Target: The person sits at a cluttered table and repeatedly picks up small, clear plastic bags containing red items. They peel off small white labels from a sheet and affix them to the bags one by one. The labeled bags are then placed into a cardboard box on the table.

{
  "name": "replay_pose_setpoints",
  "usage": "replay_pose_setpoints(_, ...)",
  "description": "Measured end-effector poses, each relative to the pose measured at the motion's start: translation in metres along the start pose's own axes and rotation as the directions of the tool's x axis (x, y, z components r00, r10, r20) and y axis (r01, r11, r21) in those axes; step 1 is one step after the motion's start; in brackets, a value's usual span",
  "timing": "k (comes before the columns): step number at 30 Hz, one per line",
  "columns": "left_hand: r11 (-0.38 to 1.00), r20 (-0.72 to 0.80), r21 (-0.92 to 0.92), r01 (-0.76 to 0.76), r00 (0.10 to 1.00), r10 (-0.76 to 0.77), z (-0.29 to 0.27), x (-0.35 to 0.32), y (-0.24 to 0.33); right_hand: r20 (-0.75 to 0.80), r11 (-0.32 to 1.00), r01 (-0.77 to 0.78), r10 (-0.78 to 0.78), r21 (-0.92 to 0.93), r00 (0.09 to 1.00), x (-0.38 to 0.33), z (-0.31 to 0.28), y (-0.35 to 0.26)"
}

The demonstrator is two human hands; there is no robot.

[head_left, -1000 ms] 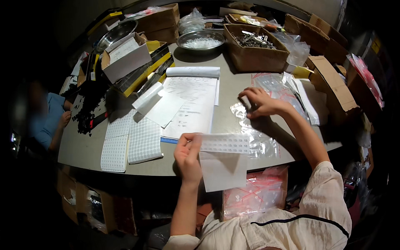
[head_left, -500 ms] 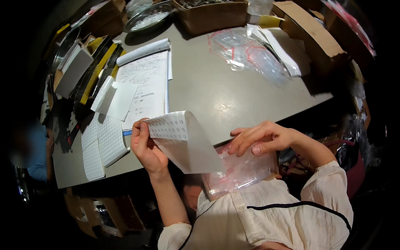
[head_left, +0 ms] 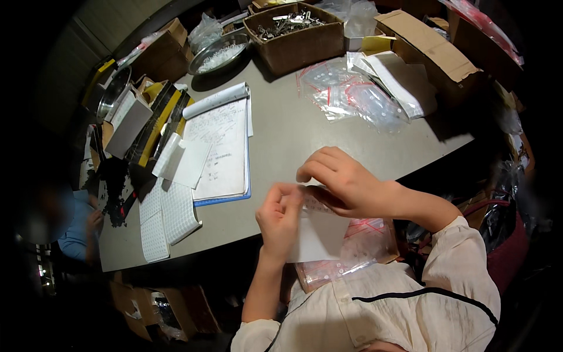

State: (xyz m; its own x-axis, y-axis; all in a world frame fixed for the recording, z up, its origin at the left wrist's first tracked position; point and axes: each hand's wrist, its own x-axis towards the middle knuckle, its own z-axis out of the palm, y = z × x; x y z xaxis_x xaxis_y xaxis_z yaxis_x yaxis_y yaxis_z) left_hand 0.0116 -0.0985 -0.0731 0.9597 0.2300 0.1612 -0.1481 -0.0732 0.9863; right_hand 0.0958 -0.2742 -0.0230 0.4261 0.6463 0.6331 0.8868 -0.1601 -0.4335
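My left hand (head_left: 279, 222) is closed on the left edge of a white sheet of small printed number labels (head_left: 319, 237), just off the table's near edge. Over the top of that sheet my right hand (head_left: 347, 183) bends its fingers, close to the left fingertips. What the right fingertips pinch, if anything, is hidden, and the left fingers are slightly blurred. Below the sheet, against my body, lies a stack of clear plastic bags with red stripes (head_left: 369, 234).
Left on the grey table (head_left: 275, 146) are a clipboard with papers (head_left: 220, 152) and more label sheets (head_left: 155, 223). Clear bags (head_left: 346, 88) lie at the back right. A box of metal parts (head_left: 293, 44) and a metal bowl (head_left: 220, 56) stand behind. A person in blue (head_left: 79, 229) sits left.
My left hand has brought the label sheet to the right. The right hand has moved up and left, from above the bags to the sheet's top. The view has shifted somewhat.
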Motion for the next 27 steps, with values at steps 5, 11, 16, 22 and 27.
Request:
replay_pose_setpoints(5, 0.985, 0.051, -0.162, 0.064, 0.997, -0.057, 0.007, 0.006, -0.004, -0.06, 0.987, 0.04, -0.05, -0.154, 0.997, -0.007, 0.009, 0.007)
replay_pose_setpoints(11, 0.967, 0.138, -0.204, 0.154, 0.982, -0.127, 0.005, 0.014, -0.006, -0.024, 0.969, 0.096, -0.104, -0.227, 0.994, -0.018, 0.008, 0.014)
replay_pose_setpoints(16, 0.976, -0.037, -0.202, 0.084, 0.995, -0.094, -0.023, 0.033, -0.01, -0.106, 0.954, -0.184, 0.163, -0.238, 0.981, -0.035, -0.053, 0.052)
replay_pose_setpoints(22, 0.949, -0.159, -0.316, -0.005, 0.986, -0.048, -0.067, 0.028, -0.027, -0.045, 0.739, -0.625, 0.636, -0.249, 0.77, -0.092, -0.086, 0.091)
replay_pose_setpoints(27, 0.97, -0.146, -0.243, 0.024, 0.987, -0.061, -0.055, 0.027, -0.018, 0.169, 0.883, -0.432, 0.461, -0.183, 0.871, -0.087, -0.061, 0.045)
